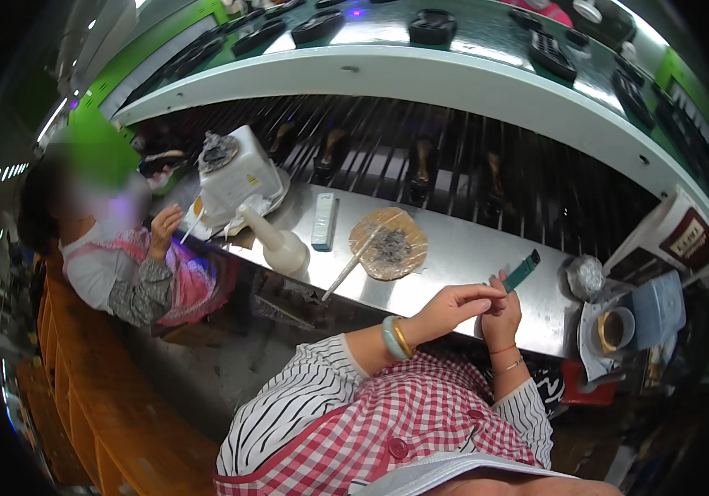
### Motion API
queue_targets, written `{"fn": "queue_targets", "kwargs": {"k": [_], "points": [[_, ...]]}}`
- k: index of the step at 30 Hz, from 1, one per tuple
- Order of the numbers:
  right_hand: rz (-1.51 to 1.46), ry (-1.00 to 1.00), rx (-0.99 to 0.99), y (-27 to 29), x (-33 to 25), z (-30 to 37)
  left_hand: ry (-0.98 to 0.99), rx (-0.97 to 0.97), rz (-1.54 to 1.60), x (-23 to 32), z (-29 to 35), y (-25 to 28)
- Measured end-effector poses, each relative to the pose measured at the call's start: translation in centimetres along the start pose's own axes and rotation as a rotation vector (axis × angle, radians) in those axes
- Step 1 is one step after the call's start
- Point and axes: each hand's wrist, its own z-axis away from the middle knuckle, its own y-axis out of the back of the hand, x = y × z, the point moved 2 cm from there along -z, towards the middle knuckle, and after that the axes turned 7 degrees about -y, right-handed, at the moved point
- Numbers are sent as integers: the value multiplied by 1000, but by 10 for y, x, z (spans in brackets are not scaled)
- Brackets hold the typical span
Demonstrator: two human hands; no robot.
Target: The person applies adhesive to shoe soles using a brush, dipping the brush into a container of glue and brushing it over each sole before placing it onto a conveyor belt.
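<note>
My right hand, with a red string at its wrist, holds a flat dark-green strip-like piece sticking up past its fingertips. Its exact kind I cannot make out. Wearing a jade and a gold bangle, my left hand reaches across, fingers stretched toward the right fingers, with nothing visible in it. Beyond them on the metal bench lies a round tan pad under clear film, smeared with dark grey matter. A pale stick-like tool rests across its left side. A white squeeze bottle stands farther left, beside a pale-blue small box.
A foil-covered ball, a clear cup, a bluish container and a carton crowd the right end. Behind the bench run rollers with dark shoes; black soles sit above. A co-worker is at left, near a white box.
</note>
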Motion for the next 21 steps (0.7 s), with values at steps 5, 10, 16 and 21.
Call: {"fn": "queue_targets", "kwargs": {"k": [5,10,16,21], "points": [[53,-63,-85,-2,-5,-1,31,325,-176,-89,14,35],[39,-61,-85,-3,-4,1,-76,239,-547,-87,14,28],[-45,-108,-189,6,1,8,-138,188,-666,-83,11,20],[-5,-121,-197,18,13,8,-120,203,-721,-73,11,16]]}}
